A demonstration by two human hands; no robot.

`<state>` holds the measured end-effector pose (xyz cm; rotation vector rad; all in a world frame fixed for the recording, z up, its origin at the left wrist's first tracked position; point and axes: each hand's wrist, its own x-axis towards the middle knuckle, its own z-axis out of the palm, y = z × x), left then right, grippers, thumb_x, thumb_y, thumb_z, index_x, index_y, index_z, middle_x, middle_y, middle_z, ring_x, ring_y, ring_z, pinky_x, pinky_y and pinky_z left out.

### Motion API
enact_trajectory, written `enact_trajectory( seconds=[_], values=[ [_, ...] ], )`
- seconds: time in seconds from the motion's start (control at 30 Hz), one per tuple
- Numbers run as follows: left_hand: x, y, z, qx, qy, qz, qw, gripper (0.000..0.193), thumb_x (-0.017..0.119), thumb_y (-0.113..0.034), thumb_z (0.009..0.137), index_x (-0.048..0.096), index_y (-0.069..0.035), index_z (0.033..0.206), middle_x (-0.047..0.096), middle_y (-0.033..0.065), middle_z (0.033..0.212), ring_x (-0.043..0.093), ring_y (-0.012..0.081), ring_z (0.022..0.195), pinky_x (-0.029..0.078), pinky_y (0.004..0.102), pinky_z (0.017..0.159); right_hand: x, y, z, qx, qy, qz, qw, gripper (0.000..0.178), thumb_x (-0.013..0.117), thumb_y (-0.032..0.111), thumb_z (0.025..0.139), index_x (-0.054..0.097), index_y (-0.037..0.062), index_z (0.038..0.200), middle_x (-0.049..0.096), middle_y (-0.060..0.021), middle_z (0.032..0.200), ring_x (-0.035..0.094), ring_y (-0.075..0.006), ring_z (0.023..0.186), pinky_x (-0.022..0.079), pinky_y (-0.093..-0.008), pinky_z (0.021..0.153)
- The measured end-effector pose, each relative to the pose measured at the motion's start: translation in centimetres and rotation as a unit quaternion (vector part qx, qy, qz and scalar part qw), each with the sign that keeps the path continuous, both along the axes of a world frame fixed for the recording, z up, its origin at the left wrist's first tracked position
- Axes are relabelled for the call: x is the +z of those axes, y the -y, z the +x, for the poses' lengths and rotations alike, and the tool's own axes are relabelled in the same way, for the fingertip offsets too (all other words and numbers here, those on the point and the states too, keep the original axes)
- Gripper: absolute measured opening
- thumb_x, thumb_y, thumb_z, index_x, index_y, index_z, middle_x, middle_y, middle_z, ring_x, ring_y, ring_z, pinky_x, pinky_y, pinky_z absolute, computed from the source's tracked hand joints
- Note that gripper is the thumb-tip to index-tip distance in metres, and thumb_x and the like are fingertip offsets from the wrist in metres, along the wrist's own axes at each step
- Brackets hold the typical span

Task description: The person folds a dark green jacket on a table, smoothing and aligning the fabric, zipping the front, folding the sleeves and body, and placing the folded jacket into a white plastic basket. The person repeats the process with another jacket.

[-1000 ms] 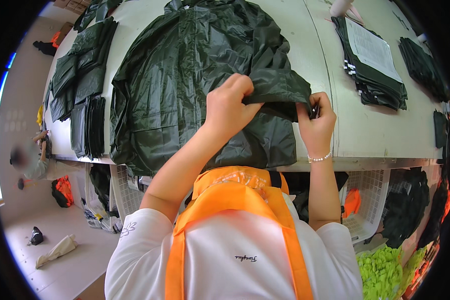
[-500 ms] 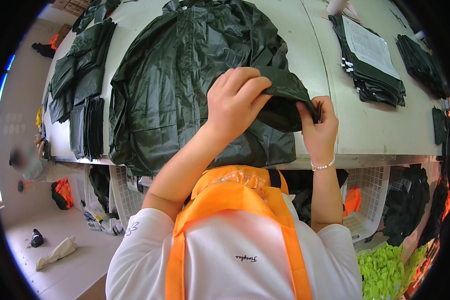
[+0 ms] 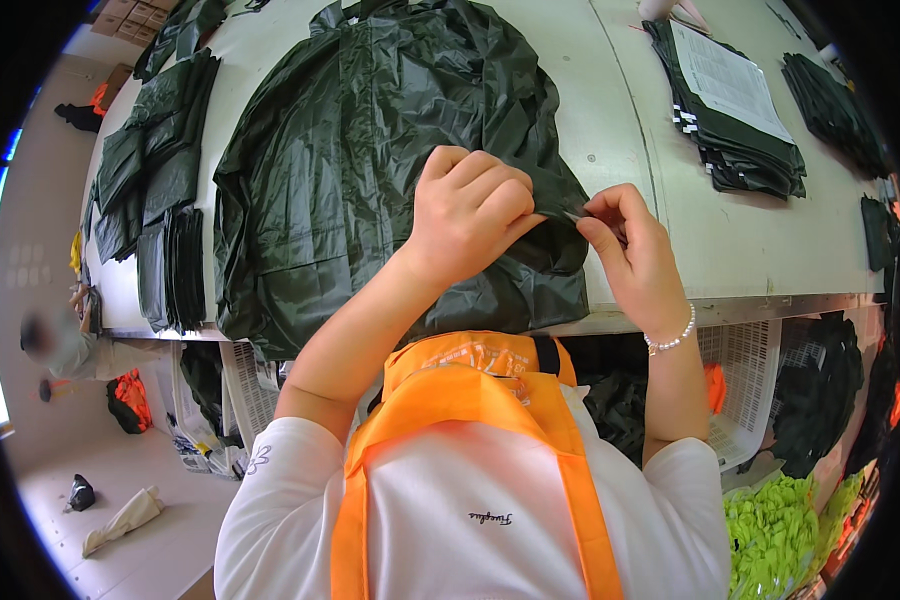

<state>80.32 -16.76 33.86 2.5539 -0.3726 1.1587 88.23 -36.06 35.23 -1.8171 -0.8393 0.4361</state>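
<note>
A dark green, shiny rain jacket (image 3: 320, 180) lies spread out in front of me, its collar at the far end. My left hand (image 3: 473, 212) is closed on a bunched fold of its sleeve, on the jacket's right part. Just right of it, my right hand (image 3: 632, 255), with a beaded bracelet at the wrist, has thumb and fingers pinched together at the edge of that fold. A small pale tip shows at these fingertips; what it belongs to is mostly hidden in the hand.
Folded dark garments (image 3: 165, 150) are stacked on the table (image 3: 610, 130) at the left. A dark stack at the right bears a printed sheet (image 3: 735, 80). White plastic baskets (image 3: 745, 400) stand under the table edge. Bright yellow-green items (image 3: 775, 530) lie lower right. A person (image 3: 60, 345) is at far left.
The sleeve part that was held up and stretched between both hands is now lower and bunched. My right hand has shifted slightly left to its edge, closer to my left hand.
</note>
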Motion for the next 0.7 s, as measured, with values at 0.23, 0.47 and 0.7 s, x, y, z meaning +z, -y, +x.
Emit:
enact_trajectory(
  seconds=[0.23, 0.47, 0.7],
  values=[
    [-0.3, 0.1, 0.4, -0.001, 0.042, 0.038, 0.998, 0.032, 0.073, -0.022, 0.055, 0.046, -0.013, 0.069, 0.057, -0.0037, 0.073, 0.053, 0.0156, 0.066, 0.037, 0.0310, 0.063, 0.1, -0.8, 0.1, 0.019, 0.007, -0.009, 1.000, 0.020, 0.064, 0.014, 0.088, 0.051, -0.0009, 0.091, 0.060, -0.0105, 0.076, 0.059, -0.0185, 0.067, 0.048, -0.0277, 0.063],
    [-0.1, 0.2, 0.0, 0.005, 0.016, 0.020, 1.000, 0.032, 0.076, -0.019, 0.055, 0.047, -0.013, 0.067, 0.060, -0.0032, 0.073, 0.055, 0.0155, 0.065, 0.037, 0.0308, 0.064, -0.4, -0.9, 0.3, -0.004, -0.020, 0.013, 1.000, 0.021, 0.066, 0.014, 0.086, 0.052, 0.0001, 0.094, 0.060, -0.0080, 0.078, 0.056, -0.0129, 0.069, 0.047, -0.0252, 0.061],
    [-1.4, -0.4, 0.4, 0.029, 0.045, -0.113, 0.992, 0.038, 0.080, -0.012, 0.048, 0.052, -0.011, 0.073, 0.057, -0.0026, 0.072, 0.055, 0.0190, 0.068, 0.040, 0.0308, 0.060, -1.6, -1.0, -0.3, -0.034, 0.024, 0.009, 0.999, 0.032, 0.074, 0.010, 0.077, 0.054, 0.0015, 0.101, 0.060, -0.0046, 0.081, 0.053, -0.0080, 0.070, 0.044, -0.0221, 0.059]
  ],
)
